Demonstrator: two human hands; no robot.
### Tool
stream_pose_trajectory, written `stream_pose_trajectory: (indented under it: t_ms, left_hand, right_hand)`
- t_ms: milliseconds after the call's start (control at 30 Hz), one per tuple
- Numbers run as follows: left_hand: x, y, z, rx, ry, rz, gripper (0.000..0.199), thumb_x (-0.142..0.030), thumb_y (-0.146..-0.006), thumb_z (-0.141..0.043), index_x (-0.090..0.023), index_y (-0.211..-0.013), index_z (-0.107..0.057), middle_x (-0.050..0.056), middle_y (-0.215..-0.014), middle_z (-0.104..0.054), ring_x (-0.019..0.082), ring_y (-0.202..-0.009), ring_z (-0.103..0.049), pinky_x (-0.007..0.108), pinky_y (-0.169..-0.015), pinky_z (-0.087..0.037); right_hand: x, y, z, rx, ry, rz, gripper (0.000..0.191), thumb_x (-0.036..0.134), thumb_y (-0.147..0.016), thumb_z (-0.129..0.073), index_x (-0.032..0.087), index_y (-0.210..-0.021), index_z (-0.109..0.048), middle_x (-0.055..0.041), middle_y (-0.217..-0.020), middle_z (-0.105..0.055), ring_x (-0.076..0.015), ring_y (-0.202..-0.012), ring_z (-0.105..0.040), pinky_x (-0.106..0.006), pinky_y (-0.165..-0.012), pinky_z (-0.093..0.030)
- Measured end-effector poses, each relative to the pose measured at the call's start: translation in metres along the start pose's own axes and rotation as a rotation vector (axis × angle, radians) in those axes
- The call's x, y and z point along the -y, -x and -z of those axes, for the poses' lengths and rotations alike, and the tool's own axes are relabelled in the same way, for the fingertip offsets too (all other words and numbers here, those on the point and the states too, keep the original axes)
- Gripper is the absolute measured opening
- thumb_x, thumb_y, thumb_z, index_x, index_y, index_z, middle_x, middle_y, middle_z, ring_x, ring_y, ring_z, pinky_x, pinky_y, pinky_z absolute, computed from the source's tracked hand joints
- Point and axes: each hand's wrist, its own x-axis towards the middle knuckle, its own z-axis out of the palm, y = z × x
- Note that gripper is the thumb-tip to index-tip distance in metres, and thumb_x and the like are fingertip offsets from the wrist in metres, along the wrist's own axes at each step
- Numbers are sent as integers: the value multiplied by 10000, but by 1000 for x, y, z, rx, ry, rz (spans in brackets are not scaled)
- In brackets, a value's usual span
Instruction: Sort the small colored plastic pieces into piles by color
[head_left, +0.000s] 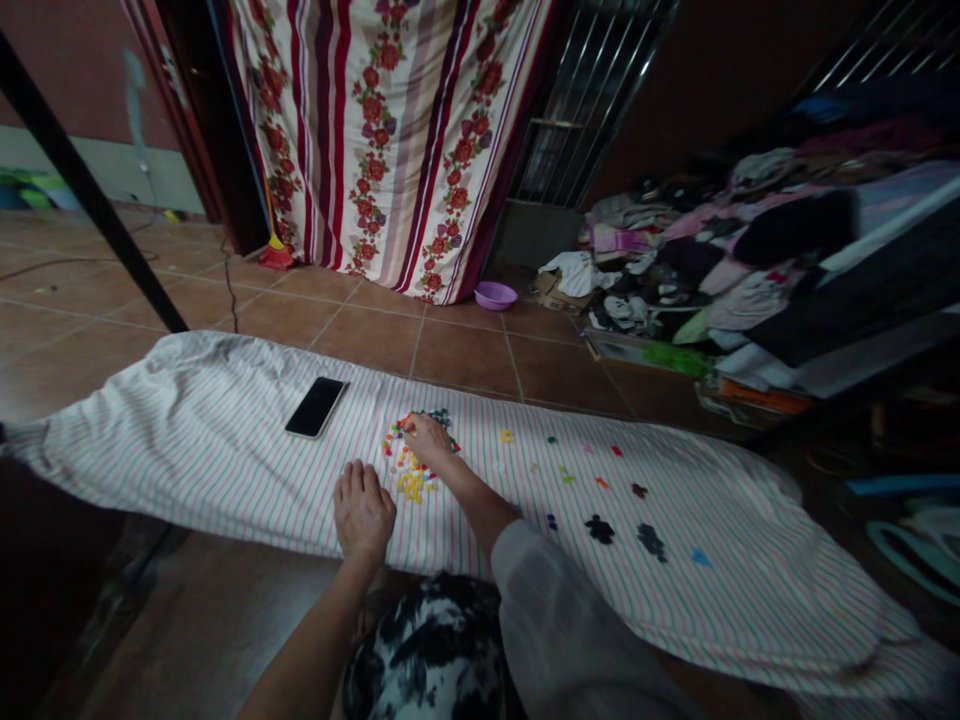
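Note:
My left hand (364, 508) lies flat on a striped cloth (247, 470), fingers stretched out and nothing in them. Over a mixed pile of small coloured pieces (412, 483), my right hand (429, 438) bends down with its fingertips pinched together; whatever they hold is hidden. Yellow, red, orange and green pieces show around that hand. To the right, sorted by colour, lie small groups: black pieces (600, 529), dark grey pieces (652, 542), blue pieces (700, 556), brown pieces (639, 490), light green pieces (565, 475) and yellow pieces (507, 436).
A phone (316, 407) rests on the cloth, left of the pile. Beyond the cloth's far edge are a tiled floor (465, 345), a purple basin (495, 295), a broom (276, 250) and a flowered curtain (390, 150). Heaped clothes (675, 240) fill the right background.

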Motion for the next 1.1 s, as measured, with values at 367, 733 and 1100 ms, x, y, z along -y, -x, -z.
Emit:
stream_pose_trajectory:
  t_ms: [367,733,1100]
  left_hand:
    - [0,0,3,9,-18,-15,375,-173,-846,-409,-64,-1136,-620,209,-1270,-605,317,-1268,-494,452,-1045,-380]
    - [-1,0,10,37,-27,-15,380,-212,-850,-420,-57,-1141,-609,214,-1272,-594,317,-1259,-490,446,-1053,-367]
    - [-4,0,20,89,-67,-14,363,-232,-860,-387,-78,-1094,-618,193,-1237,-596,299,-1205,-508,420,-986,-378]
  right_hand:
    - [-20,29,-10,-116,-230,29,191,159,-821,-567,219,-982,-651,-17,-940,-720,-149,-832,-652,-238,-777,-482]
    - [-66,92,-4,-229,-407,-56,176,198,-828,-552,234,-946,-677,-3,-874,-714,-140,-789,-665,-238,-751,-516]
    - [-152,201,41,-649,-405,-166,257,304,-802,-488,198,-904,-699,-56,-839,-697,-170,-727,-647,-293,-712,-540]
